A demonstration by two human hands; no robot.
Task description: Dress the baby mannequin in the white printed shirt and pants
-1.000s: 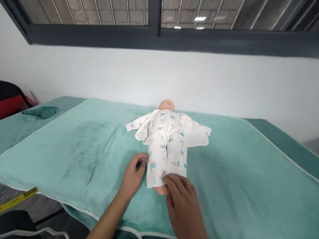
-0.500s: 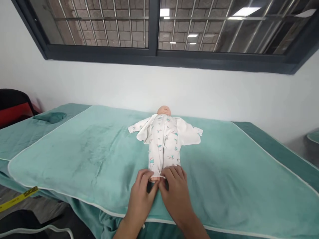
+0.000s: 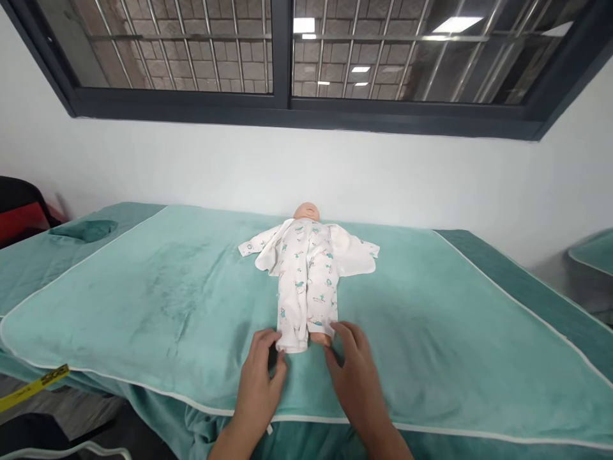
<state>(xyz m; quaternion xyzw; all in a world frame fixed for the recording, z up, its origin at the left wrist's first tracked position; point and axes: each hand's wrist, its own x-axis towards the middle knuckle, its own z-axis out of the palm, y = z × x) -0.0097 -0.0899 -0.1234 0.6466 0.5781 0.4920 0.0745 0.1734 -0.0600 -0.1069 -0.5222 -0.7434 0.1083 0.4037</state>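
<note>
Grips parted, left hand [image 3: 258, 378] and right hand [image 3: 357, 375] touch trousers [image 3: 294, 294], doll [image 3: 307, 211] stretched headfirst wallward.

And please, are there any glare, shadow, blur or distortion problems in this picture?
Head view: white light patches reflect in the window; a soft shadow lies on the blanket beside the left hand; the window's sides slant, probably partly lens distortion; print on the doll clothes looks slightly soft.
</note>
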